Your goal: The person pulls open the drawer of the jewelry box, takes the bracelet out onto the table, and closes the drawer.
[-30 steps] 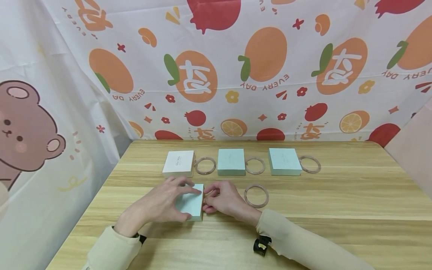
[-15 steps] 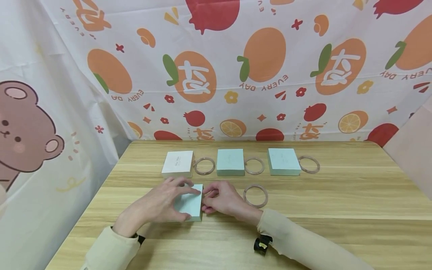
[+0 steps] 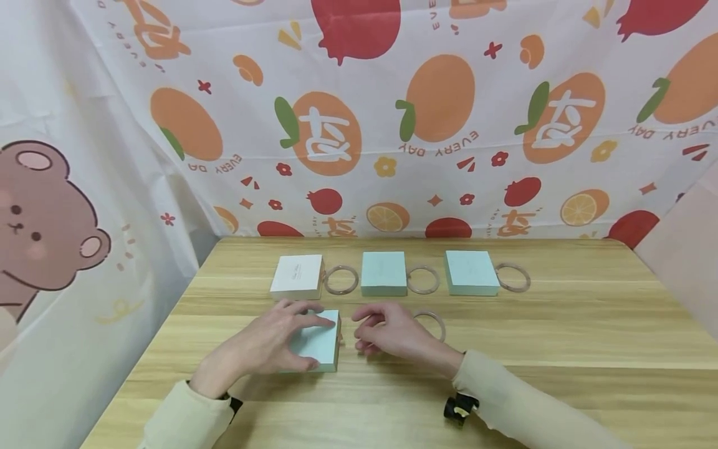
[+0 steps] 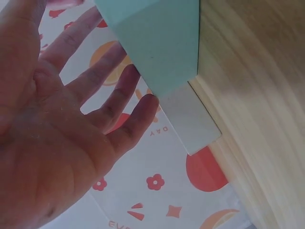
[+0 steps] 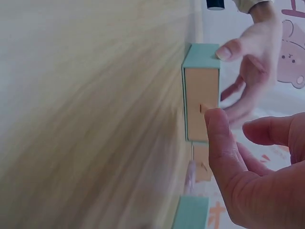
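Note:
My left hand (image 3: pixel 269 340) holds a mint-green drawer box (image 3: pixel 314 349), thumb at its near edge and fingers across its top. In the left wrist view those fingers (image 4: pixel 125 90) are spread against the mint surface. The right wrist view shows the box's tan drawer front (image 5: pixel 200 88) flush in its sleeve, with a small tab. Just right of the box, apart from it, my right hand (image 3: pixel 392 330) hovers with loosely bent fingers and nothing in them. Behind its wrist lies a translucent bangle (image 3: pixel 443 327), partly hidden.
Along the back stand a white box (image 3: pixel 296 274) and two mint boxes, one in the middle (image 3: pixel 383 271) and one at right (image 3: pixel 470 269). Each has a bangle on its right side, such as the rightmost bangle (image 3: pixel 516 289). A printed curtain (image 3: pixel 387 125) hangs behind the wooden table (image 3: pixel 589 324).
My right hand has let go of the drawer box's right side and drawn back to the right, now covering part of the front bangle. The left hand stays on the box.

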The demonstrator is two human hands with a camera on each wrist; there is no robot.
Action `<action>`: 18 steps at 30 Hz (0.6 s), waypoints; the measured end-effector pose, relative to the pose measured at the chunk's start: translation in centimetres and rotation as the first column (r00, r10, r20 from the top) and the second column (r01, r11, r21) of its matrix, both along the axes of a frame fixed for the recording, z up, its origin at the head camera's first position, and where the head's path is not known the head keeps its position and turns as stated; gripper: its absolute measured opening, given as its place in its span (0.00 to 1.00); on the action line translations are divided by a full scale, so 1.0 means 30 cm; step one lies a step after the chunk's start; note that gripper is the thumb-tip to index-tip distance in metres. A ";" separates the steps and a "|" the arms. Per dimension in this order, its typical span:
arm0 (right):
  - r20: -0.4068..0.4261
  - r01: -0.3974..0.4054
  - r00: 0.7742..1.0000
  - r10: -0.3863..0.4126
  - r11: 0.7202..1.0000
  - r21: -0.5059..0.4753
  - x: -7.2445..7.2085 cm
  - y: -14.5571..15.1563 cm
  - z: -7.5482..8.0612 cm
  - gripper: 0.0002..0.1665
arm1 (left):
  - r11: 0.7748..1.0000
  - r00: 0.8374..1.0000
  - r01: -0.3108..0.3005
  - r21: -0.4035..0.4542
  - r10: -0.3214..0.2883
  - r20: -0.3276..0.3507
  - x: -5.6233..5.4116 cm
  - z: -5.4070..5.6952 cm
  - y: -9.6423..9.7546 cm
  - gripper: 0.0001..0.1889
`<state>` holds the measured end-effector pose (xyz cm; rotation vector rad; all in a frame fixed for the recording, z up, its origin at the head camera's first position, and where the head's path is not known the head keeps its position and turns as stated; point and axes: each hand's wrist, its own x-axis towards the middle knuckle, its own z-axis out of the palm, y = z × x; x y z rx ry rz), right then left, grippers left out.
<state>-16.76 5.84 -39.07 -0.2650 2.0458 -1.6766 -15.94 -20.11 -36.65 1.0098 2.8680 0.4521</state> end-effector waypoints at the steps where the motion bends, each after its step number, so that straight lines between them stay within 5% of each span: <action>1: -0.011 -0.002 1.000 0.002 1.000 0.004 0.001 0.018 0.004 0.19 | 1.000 1.000 0.001 0.000 -0.001 -0.003 0.001 -0.001 0.000 0.29; 18: -0.077 0.110 0.991 -0.109 0.994 0.015 0.002 0.346 0.057 0.22 | 1.000 0.999 0.008 -0.023 -0.009 -0.037 -0.005 -0.002 0.063 0.28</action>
